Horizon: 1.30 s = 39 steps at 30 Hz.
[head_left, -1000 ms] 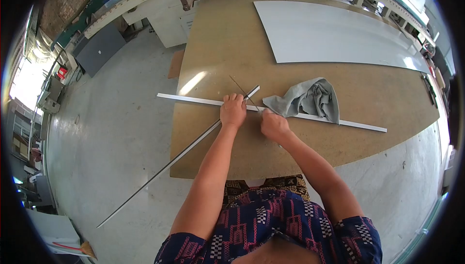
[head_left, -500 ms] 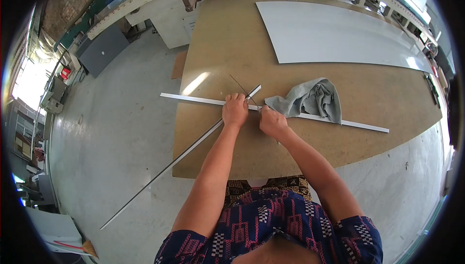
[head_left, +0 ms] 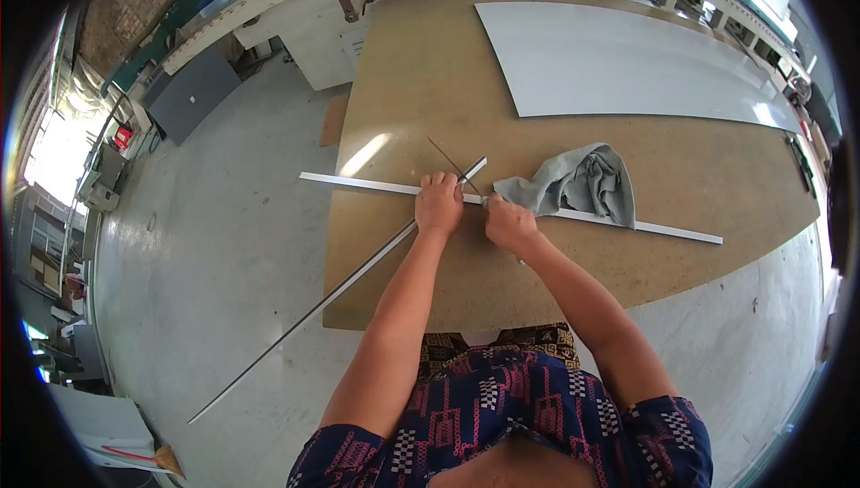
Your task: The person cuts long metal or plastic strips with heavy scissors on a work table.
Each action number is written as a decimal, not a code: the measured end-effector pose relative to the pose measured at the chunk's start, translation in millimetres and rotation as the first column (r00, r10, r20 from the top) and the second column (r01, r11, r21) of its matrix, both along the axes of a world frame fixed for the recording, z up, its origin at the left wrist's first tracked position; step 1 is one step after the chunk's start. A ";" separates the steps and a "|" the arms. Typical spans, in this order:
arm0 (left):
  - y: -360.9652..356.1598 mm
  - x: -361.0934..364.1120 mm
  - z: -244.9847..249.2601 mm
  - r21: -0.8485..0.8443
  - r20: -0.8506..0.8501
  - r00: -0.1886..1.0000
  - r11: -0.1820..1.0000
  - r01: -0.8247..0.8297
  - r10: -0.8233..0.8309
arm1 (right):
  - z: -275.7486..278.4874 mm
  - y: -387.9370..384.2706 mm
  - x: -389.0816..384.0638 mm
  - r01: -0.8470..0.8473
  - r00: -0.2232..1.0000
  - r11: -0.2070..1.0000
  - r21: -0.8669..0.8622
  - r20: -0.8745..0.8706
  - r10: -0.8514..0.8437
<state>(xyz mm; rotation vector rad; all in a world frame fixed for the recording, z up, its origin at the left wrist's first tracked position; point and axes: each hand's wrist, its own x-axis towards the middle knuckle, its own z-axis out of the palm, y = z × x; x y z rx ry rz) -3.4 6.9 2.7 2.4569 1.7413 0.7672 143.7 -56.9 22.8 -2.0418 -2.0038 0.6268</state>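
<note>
The left hand is clamped, fingers together, over the long metal strip, which runs from beyond the near-left table edge to the table's middle, crossing a white strip; the right hand is closed round one end of a thin dark tool, its grip largely hidden. The tan table bears a grey cloth over the white strip and, far right, a white panel; grey floor extends left.

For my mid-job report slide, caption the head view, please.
Left hand on a diagonal strip crossing a second strip, right hand gripping a thin tool, grey cloth nearby.
</note>
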 end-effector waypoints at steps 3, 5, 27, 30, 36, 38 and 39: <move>-0.5 -0.4 -3.2 0.001 -0.006 1.000 1.000 -0.005 0.005 | -6.5 -0.3 -1.5 -0.005 1.000 1.000 0.011 -0.009 0.005; 1.0 -0.7 -2.6 -0.017 -0.032 0.999 1.000 -0.016 0.015 | 9.9 -26.5 12.0 -0.021 0.999 0.999 -0.045 -0.036 0.020; 0.8 0.7 0.4 -0.031 -0.064 0.998 0.999 -0.029 0.027 | 19.5 -68.0 37.9 -0.013 1.000 0.993 -0.120 0.024 0.016; 4.5 1.7 -6.2 0.013 -0.062 0.998 1.000 -0.011 0.012 | 11.4 -44.9 27.2 -0.025 1.000 0.999 -0.038 -0.014 0.024; 4.7 -0.6 -7.3 0.035 -0.022 1.000 0.999 -0.003 0.004 | 1.0 0.9 0.5 0.022 0.999 0.999 0.035 -0.045 -0.020; 4.4 -0.5 -6.4 0.019 -0.065 0.998 1.000 -0.007 0.009 | -0.9 -2.3 -0.3 0.003 0.999 0.999 0.048 -0.042 -0.001; 5.1 -0.2 -6.5 0.023 -0.057 0.998 1.000 -0.006 0.007 | 1.3 -8.2 2.6 0.008 0.999 1.000 0.007 -0.038 -0.008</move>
